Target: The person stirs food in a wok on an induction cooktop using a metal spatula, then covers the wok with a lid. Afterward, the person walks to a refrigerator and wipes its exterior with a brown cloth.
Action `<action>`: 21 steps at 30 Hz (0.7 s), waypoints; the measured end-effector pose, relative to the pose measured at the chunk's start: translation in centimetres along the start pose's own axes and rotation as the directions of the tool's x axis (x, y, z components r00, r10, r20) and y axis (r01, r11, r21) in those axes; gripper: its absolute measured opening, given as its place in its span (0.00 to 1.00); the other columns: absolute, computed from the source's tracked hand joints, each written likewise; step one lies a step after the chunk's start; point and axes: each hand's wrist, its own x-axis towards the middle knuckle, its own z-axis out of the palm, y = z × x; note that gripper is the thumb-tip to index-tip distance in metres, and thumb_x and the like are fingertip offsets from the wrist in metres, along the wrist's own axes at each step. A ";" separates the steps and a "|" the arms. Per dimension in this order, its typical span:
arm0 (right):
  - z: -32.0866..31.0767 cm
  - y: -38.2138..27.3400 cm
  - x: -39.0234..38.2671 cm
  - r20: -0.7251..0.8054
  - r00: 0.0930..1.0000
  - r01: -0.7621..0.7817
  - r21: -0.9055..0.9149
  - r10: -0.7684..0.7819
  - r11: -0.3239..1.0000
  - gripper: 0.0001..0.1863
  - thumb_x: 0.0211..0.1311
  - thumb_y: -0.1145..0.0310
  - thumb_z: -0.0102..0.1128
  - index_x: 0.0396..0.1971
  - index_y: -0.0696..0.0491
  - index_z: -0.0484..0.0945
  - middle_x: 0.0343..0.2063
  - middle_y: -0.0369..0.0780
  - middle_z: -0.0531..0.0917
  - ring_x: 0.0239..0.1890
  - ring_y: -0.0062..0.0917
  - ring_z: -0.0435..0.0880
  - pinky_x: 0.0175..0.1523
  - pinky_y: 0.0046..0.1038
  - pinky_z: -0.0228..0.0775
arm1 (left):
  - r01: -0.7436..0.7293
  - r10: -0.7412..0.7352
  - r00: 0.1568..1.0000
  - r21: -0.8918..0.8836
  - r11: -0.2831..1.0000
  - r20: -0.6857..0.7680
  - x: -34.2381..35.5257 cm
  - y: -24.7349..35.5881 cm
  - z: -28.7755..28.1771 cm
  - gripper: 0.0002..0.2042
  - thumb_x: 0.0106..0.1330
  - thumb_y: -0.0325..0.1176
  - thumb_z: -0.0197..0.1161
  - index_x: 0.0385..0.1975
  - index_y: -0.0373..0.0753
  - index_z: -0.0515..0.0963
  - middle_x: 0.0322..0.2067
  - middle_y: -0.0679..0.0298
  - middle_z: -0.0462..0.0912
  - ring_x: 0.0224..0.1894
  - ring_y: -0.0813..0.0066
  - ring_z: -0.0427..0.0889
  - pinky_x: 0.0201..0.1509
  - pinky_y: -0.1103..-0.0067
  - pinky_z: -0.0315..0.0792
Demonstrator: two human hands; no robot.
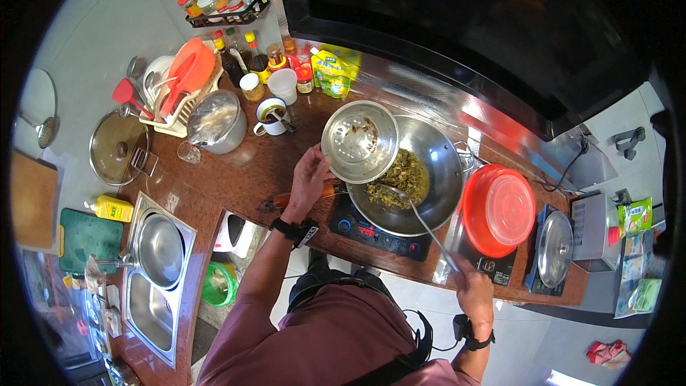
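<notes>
Tilting over the wok (437,164), a steel bowl (359,141) was held up by the left hand (309,179), fingers closed on its near rim, its inside turned toward the camera and smeared with a few scraps of food. And the right hand (475,289) was wrapped tight round the end of a long metal ladle (421,221), the shaft running up and left so its head sat down in the chopped greens (400,179) heaped at the bottom of the wok. That wok stood on a black induction cooker (375,232) at the front edge of the brown counter (243,164), its wooden handle poking left under the left hand.

Just right of the wok lay a red basin (498,209) with a clear lid on it, and beyond that a glass pot lid (555,249) rested on a second cooker. Back left, a steel pot (217,120) covered with film stood near a white mug (271,116) with a spoon in it. Bottles and jars crowded the wall behind, beside a yellow-green pouch (331,71). Far left, a dish rack (182,93) held red utensils, a glass lid (118,147) lay flat, and a steel sink (158,250) was set into the counter's corner.
</notes>
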 end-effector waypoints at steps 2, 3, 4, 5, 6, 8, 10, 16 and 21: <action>-0.3 -0.1 -0.1 -0.050 0.999 -0.012 -0.024 0.011 1.000 0.25 0.67 0.73 0.62 0.64 0.43 0.81 0.37 0.50 0.89 0.40 0.50 0.89 0.44 0.48 0.81 | -0.018 0.018 1.000 -0.029 0.999 0.004 0.0 0.1 0.2 0.06 0.81 0.25 0.55 0.37 0.35 0.70 0.66 0.57 0.74 0.54 0.75 0.83 0.52 0.76 0.88; -0.2 -0.2 0.1 -0.079 0.996 -0.037 -0.056 0.032 0.998 0.26 0.67 0.73 0.62 0.64 0.42 0.81 0.37 0.49 0.89 0.39 0.50 0.89 0.44 0.47 0.81 | -0.027 0.027 1.000 -0.043 0.999 0.004 0.1 0.2 0.3 0.06 0.81 0.25 0.55 0.37 0.35 0.69 0.66 0.57 0.74 0.54 0.75 0.83 0.52 0.76 0.88; -0.1 -0.3 0.2 -0.132 0.991 -0.019 -0.067 0.010 0.998 0.26 0.66 0.73 0.63 0.65 0.42 0.81 0.37 0.49 0.89 0.38 0.50 0.89 0.43 0.47 0.81 | -0.026 0.026 1.000 -0.036 0.999 0.006 0.1 0.3 0.4 0.06 0.81 0.25 0.55 0.37 0.35 0.69 0.65 0.58 0.75 0.54 0.75 0.83 0.52 0.76 0.88; 0.4 -0.5 0.7 -0.107 0.994 -0.055 -0.175 0.036 0.983 0.28 0.65 0.73 0.63 0.66 0.41 0.79 0.36 0.49 0.88 0.36 0.49 0.89 0.40 0.47 0.81 | -0.025 0.025 1.000 -0.029 0.999 0.010 0.1 0.3 0.4 0.06 0.81 0.26 0.55 0.37 0.35 0.69 0.64 0.58 0.75 0.54 0.76 0.83 0.53 0.76 0.87; 0.9 -0.6 1.2 -0.063 0.995 -0.088 -0.210 0.076 0.974 0.27 0.66 0.72 0.63 0.66 0.41 0.79 0.36 0.50 0.88 0.37 0.49 0.89 0.41 0.48 0.81 | -0.036 0.037 0.999 -0.033 0.999 0.024 0.1 0.3 0.5 0.06 0.81 0.26 0.55 0.37 0.36 0.70 0.63 0.59 0.76 0.54 0.76 0.83 0.53 0.77 0.87; 1.9 -0.7 2.0 -0.012 0.996 -0.084 -0.231 0.083 0.969 0.26 0.67 0.70 0.62 0.65 0.40 0.79 0.36 0.52 0.88 0.38 0.50 0.89 0.42 0.50 0.81 | 0.013 -0.011 0.999 -0.042 0.999 0.050 0.0 0.5 0.5 0.07 0.82 0.26 0.55 0.37 0.36 0.70 0.60 0.61 0.77 0.53 0.78 0.83 0.53 0.78 0.87; 2.6 -0.5 2.2 0.003 0.996 -0.088 -0.264 0.093 0.960 0.27 0.68 0.69 0.61 0.67 0.39 0.77 0.35 0.49 0.88 0.37 0.50 0.89 0.41 0.50 0.81 | 0.032 -0.028 0.997 -0.059 0.998 0.067 -0.1 0.6 0.7 0.06 0.82 0.27 0.55 0.38 0.37 0.70 0.56 0.63 0.79 0.52 0.78 0.84 0.53 0.77 0.87; 4.3 0.9 1.8 -0.015 0.996 -0.090 -0.283 0.090 0.955 0.29 0.66 0.72 0.60 0.68 0.40 0.75 0.37 0.46 0.87 0.37 0.50 0.89 0.41 0.51 0.82 | 0.095 -0.089 0.994 -0.089 0.991 0.070 -0.6 0.8 1.0 0.05 0.82 0.30 0.56 0.40 0.40 0.73 0.46 0.66 0.84 0.47 0.79 0.86 0.52 0.77 0.86; 5.9 1.6 1.8 -0.035 0.998 -0.057 -0.248 0.050 0.967 0.30 0.66 0.74 0.58 0.69 0.41 0.72 0.35 0.47 0.87 0.36 0.49 0.90 0.40 0.50 0.83 | 0.125 -0.117 0.989 -0.083 0.989 0.090 -0.9 0.7 1.1 0.05 0.82 0.31 0.57 0.40 0.41 0.73 0.43 0.68 0.84 0.46 0.80 0.86 0.52 0.78 0.85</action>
